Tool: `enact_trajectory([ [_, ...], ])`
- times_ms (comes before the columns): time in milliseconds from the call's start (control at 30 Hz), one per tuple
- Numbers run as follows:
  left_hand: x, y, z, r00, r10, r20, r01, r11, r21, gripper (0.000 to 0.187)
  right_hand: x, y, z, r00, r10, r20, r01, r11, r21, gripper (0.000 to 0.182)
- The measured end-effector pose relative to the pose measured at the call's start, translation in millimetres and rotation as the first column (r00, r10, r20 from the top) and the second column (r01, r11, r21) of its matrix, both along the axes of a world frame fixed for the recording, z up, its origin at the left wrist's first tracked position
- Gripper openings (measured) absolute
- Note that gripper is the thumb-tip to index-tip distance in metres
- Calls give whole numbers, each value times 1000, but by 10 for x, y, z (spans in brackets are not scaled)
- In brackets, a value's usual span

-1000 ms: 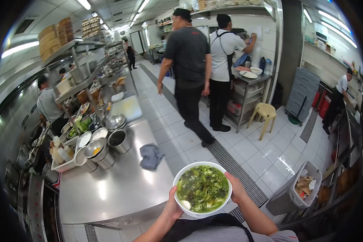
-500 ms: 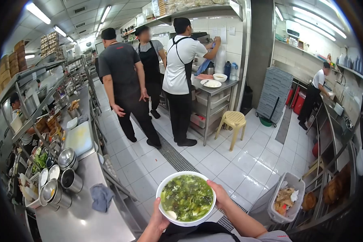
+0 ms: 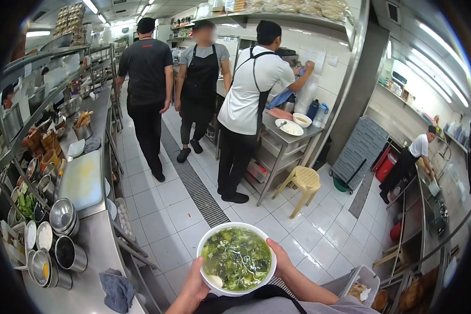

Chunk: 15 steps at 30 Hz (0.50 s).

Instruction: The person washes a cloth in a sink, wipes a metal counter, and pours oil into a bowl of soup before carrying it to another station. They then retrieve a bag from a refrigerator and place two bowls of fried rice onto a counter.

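A white bowl (image 3: 200, 276) of green leafy soup (image 3: 237, 257) is held level in front of my body, over the tiled floor. My left hand (image 3: 194, 280) grips its left side and my right hand (image 3: 280, 258) grips its right side. Dark leaves and pale shreds float in the broth, with a whitish piece near the lower left rim. To the left, a crumpled grey cloth (image 3: 118, 290) lies on the steel counter (image 3: 97, 242).
A person in a dark shirt (image 3: 146, 68), one in a black apron (image 3: 201, 73) and one in white (image 3: 254, 83) stand ahead. A yellow stool (image 3: 301, 183) is right of centre. Another person (image 3: 416, 149) is at the far-right sink. A waste bin (image 3: 369, 282) stands at lower right.
The view has shifted and tilted. The person in the dark shirt has moved farther away, and the one in the black apron now shows more fully. The bowl remains in both my hands.
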<state>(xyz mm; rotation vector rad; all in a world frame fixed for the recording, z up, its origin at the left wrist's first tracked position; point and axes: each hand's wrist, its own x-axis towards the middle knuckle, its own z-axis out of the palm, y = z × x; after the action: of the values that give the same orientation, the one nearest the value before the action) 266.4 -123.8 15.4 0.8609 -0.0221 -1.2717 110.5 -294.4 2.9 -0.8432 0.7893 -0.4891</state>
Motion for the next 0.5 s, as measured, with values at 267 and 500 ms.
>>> enact_trajectory([
  [267,859,-709,-173,999,37,28,-36,999,-35,54,961,-758,28,996,86,26,-87,996,20,47],
  [500,1762,-1505,-142,990,135,32,-134,990,-50,49,2040,-1669,-82,983,166,81,-164,986,-22,43],
])
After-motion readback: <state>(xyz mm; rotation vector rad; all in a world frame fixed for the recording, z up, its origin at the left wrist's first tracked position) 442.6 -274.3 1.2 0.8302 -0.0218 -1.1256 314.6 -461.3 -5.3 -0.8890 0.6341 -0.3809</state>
